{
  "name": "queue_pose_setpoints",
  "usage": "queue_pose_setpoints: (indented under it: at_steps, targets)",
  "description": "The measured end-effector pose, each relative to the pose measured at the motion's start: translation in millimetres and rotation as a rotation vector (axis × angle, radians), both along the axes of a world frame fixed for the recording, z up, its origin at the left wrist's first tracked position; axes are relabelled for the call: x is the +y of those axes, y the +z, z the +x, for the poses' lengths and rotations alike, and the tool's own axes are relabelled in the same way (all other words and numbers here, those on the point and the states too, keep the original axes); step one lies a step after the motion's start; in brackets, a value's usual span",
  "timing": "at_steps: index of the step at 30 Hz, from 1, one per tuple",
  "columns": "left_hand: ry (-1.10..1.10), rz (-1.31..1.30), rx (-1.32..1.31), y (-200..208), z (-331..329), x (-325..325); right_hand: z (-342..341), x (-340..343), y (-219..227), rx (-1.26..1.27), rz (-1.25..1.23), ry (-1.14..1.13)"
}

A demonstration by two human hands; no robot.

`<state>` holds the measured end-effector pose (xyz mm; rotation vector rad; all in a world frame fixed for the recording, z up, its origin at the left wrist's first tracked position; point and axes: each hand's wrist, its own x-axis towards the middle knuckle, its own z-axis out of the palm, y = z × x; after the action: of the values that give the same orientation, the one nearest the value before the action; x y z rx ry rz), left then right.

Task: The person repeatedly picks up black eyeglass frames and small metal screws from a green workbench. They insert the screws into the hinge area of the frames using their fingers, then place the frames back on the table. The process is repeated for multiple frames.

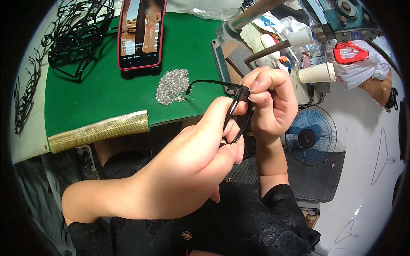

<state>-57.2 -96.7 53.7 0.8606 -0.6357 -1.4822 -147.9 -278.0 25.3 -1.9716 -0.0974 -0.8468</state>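
Between my two hands is a black eyeglass frame [234, 107], one temple stretching left over the green mat [98, 91]. My left hand [200, 145] is closed around the frame's front, thumb and fingers gripping the rims. With thumb and index finger pinched, my right hand [273, 96] holds the hinge corner where the temple meets the front. Whether a small part sits in that pinch is hidden. Just beyond the temple's tip lies a pile of tiny silvery pieces [172, 86], too small to make out singly.
Black eyeglass frames [81, 38] are heaped at the far left. A phone in a red case [140, 36] stands at the back. A gold textured strip [100, 129] lines the mat's near edge. On the right are a green metal machine [348, 19], a paper cup [316, 73] and a fan [311, 135].
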Motion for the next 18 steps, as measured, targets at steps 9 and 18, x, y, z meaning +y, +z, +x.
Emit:
queue_pose_setpoints:
  at_steps: [9, 18]
  targets:
    - [-0.036, -0.003, -0.026, 0.6, 3.1, 3.4, -4.4, -1.9, 5.7, 0.083, 0.230, 0.046]
    - [-0.016, -0.031, -0.047, 1.1, 4.8, 7.3, -0.5, -5.3, 8.3, 0.080, 0.333, 0.184]
